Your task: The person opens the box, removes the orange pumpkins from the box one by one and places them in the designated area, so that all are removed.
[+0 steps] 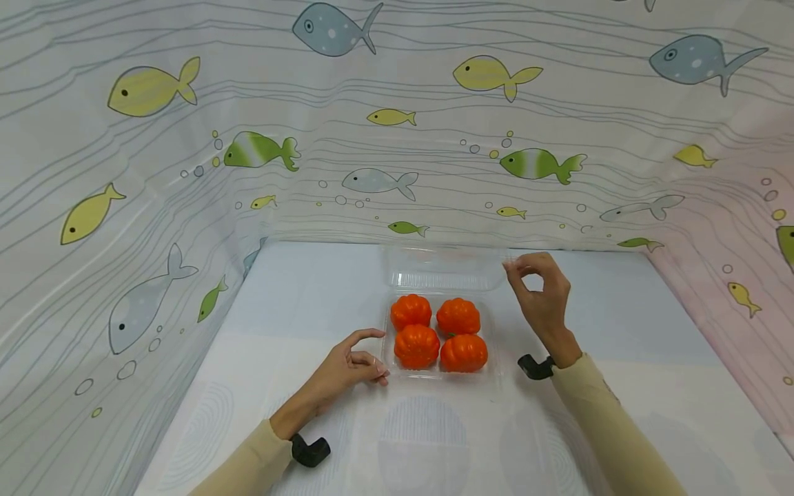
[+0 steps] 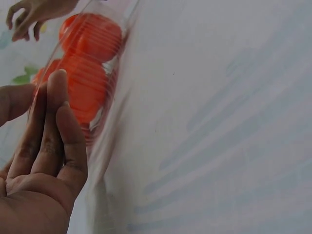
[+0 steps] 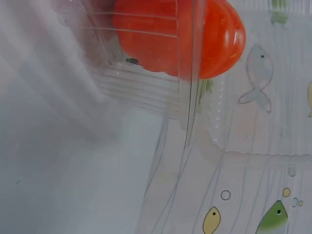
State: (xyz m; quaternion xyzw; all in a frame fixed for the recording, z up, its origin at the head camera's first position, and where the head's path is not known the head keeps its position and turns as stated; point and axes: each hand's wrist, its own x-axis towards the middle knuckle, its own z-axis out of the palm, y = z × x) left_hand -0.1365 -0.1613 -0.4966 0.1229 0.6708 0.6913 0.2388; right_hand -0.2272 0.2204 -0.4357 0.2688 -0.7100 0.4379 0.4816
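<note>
A clear plastic clamshell box (image 1: 496,365) lies opened out, with several small orange-red ribbed pumpkins (image 1: 417,346) in its base. Its see-through lid (image 1: 446,265) is raised at the far side. At the base's left edge, my left hand (image 1: 347,365) pinches the rim; in the left wrist view the thin plastic edge passes between thumb and fingers (image 2: 58,85). My right hand (image 1: 542,293) holds the lid's right corner between thumb and fingertips. The right wrist view shows box walls and a pumpkin (image 3: 222,41), but not the hand itself.
The box lies on a pale, faintly patterned table (image 1: 298,310). Behind and beside it stand walls of fish-printed cloth (image 1: 335,110). A black wrist mount (image 1: 310,451) sits on the left wrist, another (image 1: 535,367) on the right.
</note>
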